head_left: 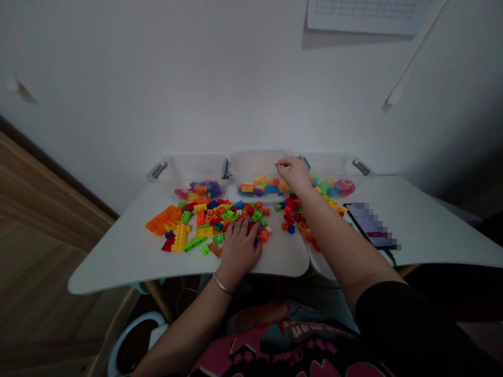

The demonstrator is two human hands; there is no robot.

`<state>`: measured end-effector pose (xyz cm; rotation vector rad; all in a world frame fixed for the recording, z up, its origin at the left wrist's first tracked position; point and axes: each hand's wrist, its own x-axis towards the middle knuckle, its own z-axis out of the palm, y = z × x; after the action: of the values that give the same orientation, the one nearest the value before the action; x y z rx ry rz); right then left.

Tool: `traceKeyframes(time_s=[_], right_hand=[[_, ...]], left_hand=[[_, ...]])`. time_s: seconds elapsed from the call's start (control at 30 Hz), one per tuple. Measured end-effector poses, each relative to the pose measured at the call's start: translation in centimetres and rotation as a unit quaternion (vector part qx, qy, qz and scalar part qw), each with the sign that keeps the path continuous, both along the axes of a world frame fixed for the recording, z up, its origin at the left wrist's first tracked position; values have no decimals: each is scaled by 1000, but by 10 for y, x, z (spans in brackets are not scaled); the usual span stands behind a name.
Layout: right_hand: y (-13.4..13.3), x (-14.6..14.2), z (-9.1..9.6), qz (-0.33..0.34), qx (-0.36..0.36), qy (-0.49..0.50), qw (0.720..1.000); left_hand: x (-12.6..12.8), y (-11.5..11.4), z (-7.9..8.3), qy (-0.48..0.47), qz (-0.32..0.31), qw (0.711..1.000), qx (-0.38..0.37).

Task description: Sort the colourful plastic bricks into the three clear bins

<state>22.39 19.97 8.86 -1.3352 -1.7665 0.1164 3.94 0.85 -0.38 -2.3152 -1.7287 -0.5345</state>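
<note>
My left hand [242, 245] lies palm down on the near side of a pile of building bricks [204, 230], its fingers spread over red, green and orange pieces. My right hand [295, 174] hovers over the right side of the middle clear bin [255, 163], thumb and forefinger pinched together. Whatever may be between those fingertips is too small or hidden to tell. Inside that bin are yellow, blue, orange and purple bricks [271, 189].
The left clear bin [196, 166] holds blue, orange and pink pieces. In the right bin [334, 166] lie green, yellow and pink rounded pieces. A phone or tablet [369, 225] rests right of my forearm. A white wall rises behind the bins.
</note>
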Motion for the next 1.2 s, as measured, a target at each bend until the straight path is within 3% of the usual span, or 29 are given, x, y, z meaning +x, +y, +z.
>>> traceKeyframes(time_s=[0.23,0.4,0.6,0.8,1.2], right_hand=[[-14,9,-2,71,58,72,993],[-49,23,-19,54,93,95,990],[-94,34,-68,4,16,-38,999],[-130,33,-102,-95,-4,-195,976],[-124,19,-114,-61,-25,-201,977]], left_hand=[[-1,0,-1,-3,-4,1000,5],[0,0,-1,0,-1,1000,2],[0,0,-1,4,0,1000,0],[0,1,-2,12,-1,1000,5],[1,0,1,6,-1,1000,-1]])
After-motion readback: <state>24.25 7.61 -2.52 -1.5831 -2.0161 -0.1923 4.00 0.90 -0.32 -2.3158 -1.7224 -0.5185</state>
